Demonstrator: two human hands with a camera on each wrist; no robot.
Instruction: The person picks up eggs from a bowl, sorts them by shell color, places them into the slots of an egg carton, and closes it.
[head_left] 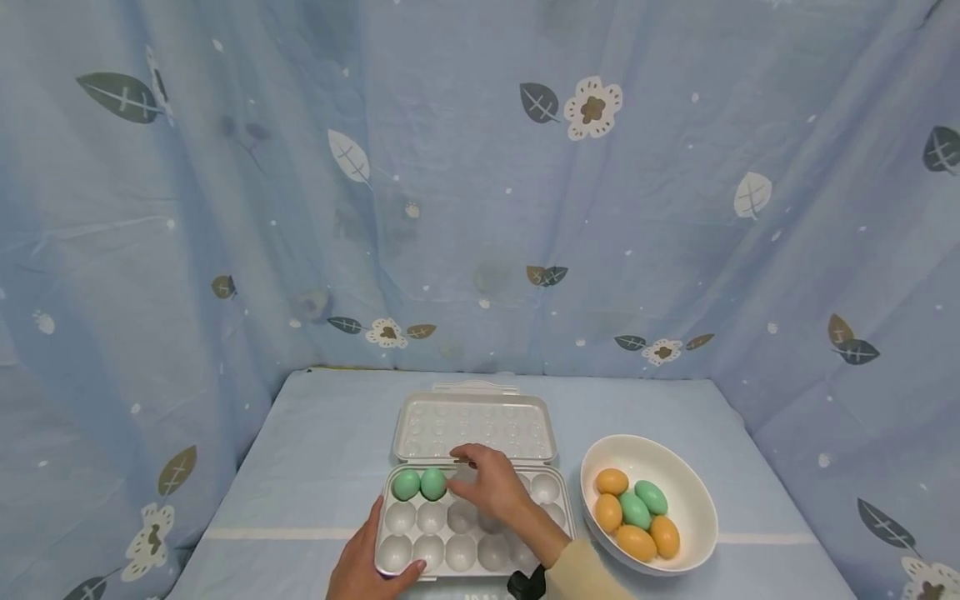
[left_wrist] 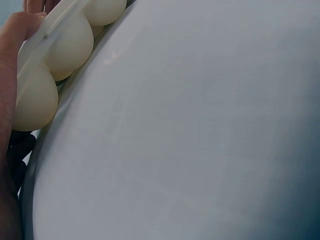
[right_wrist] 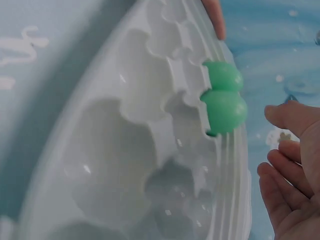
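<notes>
Head view: your left hand (head_left: 366,558) grips the white plastic, round-cupped egg tray (head_left: 446,535) at its near-left corner; your right hand (head_left: 493,487), fingers parted, hovers right of two smooth green eggs (head_left: 432,484) in far-left cups.

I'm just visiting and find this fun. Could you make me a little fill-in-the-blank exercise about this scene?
1. The egg tray holds exactly ____ green eggs.
2. Those eggs sit in the row nearest the ____.
3. The white bowl holds two green eggs and four eggs coloured ____.
4. The left hand grips the tray's edge while the right hand is above it, holding ____.

Missing words: two; lid; orange; nothing.
</notes>
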